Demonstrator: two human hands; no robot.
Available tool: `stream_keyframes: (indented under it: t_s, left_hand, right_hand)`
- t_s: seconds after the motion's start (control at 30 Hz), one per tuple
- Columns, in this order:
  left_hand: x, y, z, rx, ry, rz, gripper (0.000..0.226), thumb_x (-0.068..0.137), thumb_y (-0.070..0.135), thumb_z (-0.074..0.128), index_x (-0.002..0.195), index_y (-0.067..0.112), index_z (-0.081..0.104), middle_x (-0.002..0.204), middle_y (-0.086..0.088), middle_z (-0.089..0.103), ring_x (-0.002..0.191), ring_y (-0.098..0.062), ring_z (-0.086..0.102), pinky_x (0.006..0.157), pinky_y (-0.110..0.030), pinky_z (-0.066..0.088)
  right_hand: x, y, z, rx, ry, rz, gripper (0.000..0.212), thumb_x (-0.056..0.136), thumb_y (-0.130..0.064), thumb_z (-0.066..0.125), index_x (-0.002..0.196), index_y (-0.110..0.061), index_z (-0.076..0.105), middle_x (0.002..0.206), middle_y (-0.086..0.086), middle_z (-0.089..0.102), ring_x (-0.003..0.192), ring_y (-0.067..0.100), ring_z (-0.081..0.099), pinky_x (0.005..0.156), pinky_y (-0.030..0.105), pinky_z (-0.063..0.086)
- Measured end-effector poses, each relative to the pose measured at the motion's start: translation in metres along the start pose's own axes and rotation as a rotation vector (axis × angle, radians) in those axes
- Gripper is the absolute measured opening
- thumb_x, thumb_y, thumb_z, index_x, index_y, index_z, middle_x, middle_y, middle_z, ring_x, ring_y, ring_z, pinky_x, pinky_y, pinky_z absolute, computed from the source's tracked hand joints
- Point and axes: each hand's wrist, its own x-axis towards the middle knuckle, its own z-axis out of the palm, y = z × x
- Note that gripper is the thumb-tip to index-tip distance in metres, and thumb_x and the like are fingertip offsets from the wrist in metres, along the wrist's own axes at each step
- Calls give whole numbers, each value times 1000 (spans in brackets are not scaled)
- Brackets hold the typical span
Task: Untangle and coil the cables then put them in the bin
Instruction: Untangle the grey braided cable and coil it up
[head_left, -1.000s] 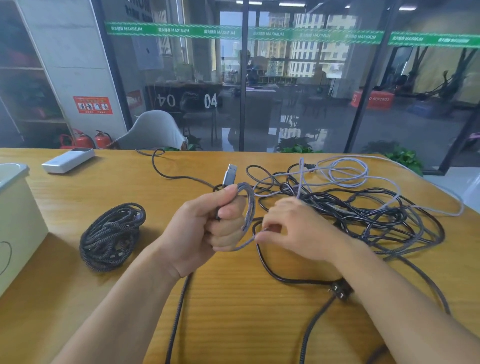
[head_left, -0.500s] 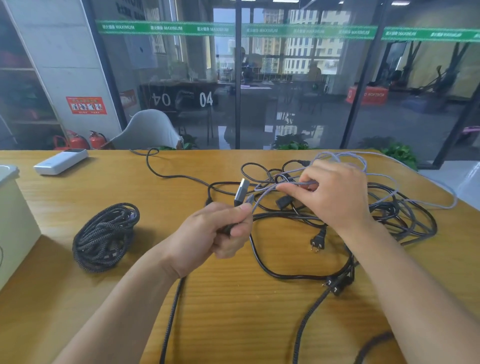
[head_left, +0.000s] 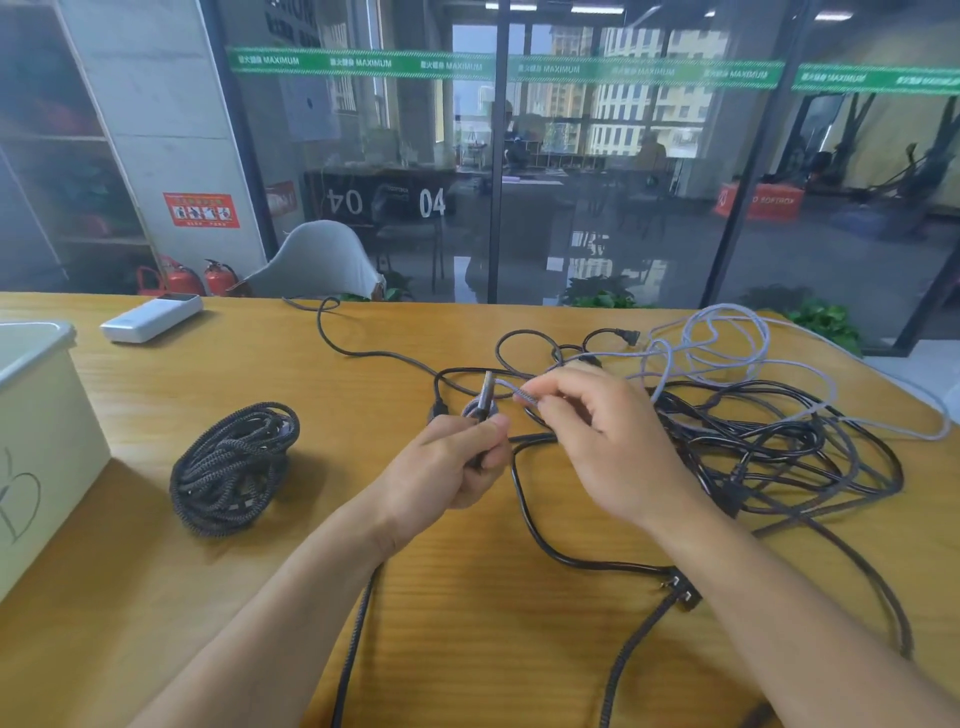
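Observation:
My left hand (head_left: 452, 467) grips the plug end of a grey braided cable (head_left: 727, 343), its metal connector (head_left: 487, 391) sticking up above a small loop. My right hand (head_left: 608, 441) pinches the same grey cable just right of the connector. The grey cable runs on to the right into loose loops over a tangle of black cables (head_left: 779, 457). A coiled dark braided cable (head_left: 228, 467) lies on the table to the left. The pale bin (head_left: 36, 415) stands at the left edge.
A white power bank (head_left: 150, 317) lies at the far left of the wooden table (head_left: 467, 623). A black power plug (head_left: 680, 592) rests under my right forearm. A thin black cable (head_left: 332, 332) trails toward the far edge. A glass wall stands beyond.
My right hand has drawn back left and down toward the left hand, still pinching the grey cable. A small loop now sits by the connector in the left hand.

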Motion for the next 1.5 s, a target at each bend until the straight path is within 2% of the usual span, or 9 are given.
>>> stream_keyframes:
  t_s: [0.17,0.37,0.47,0.67,0.8,0.9,1.27,1.37,1.5]
  left_hand:
    - [1,1,3,-66,122,46,60,104,48,41,74,-4,36,62,-4,19,57,-19,15,54,-30,16]
    - [2,1,14,-70,284,75,59,109,46,39,59,17,48,59,-2,26,54,-15,20,52,-27,19]
    - [5,-1,12,-50,367,58,55,111,39,41,65,8,45,57,0,28,53,-15,21,51,-27,19]
    - [7,-3,-7,-81,550,56,46,109,34,43,70,10,47,67,-10,28,57,-18,20,56,-38,15]
    - [7,-5,-12,-133,601,59,38,109,30,45,78,9,51,68,-9,31,57,-16,24,56,-37,15]
    - [6,-5,-15,-154,567,64,39,109,32,44,79,9,52,63,-1,33,55,-14,25,53,-29,19]
    - [4,-4,0,-104,252,10,66,105,67,24,74,13,48,64,-3,22,61,-23,16,58,-33,21]
    - [5,-6,0,-113,215,3,70,105,67,21,72,9,42,64,-8,19,60,-25,15,58,-33,21]
    - [7,-9,0,-158,211,-18,68,106,67,19,69,17,46,61,-4,20,56,-21,17,55,-31,23]
  right_hand:
    - [-8,-11,12,143,-58,12,20,102,-17,65,114,-26,79,95,-12,71,85,14,71,75,40,60]
    - [-14,-21,11,221,-45,-17,21,97,-10,72,107,-26,81,89,-11,78,83,11,76,78,27,60]
    - [-9,-18,6,278,-111,33,25,99,-11,70,118,-26,76,97,-9,80,95,11,76,88,29,59]
    - [-2,0,-13,-479,-83,-196,24,104,-45,52,94,-32,68,77,-24,62,79,0,54,94,29,42]
    - [-4,-1,-10,-332,-235,-222,27,110,-34,47,88,-30,63,80,-21,60,84,4,57,79,29,45]
    - [-11,-12,3,-233,-216,-280,24,111,-29,50,94,-25,67,82,-25,58,82,-2,55,72,17,39]
    - [-9,-21,5,-3,181,-137,27,111,-29,46,97,-21,68,83,-9,69,69,15,60,61,27,43]
    - [-8,-23,2,95,227,-67,25,111,-27,46,95,-26,65,86,-25,68,85,5,67,71,15,44]
    - [-11,-22,5,84,140,-119,27,111,-31,45,97,-22,66,85,-10,68,69,17,59,63,38,47]
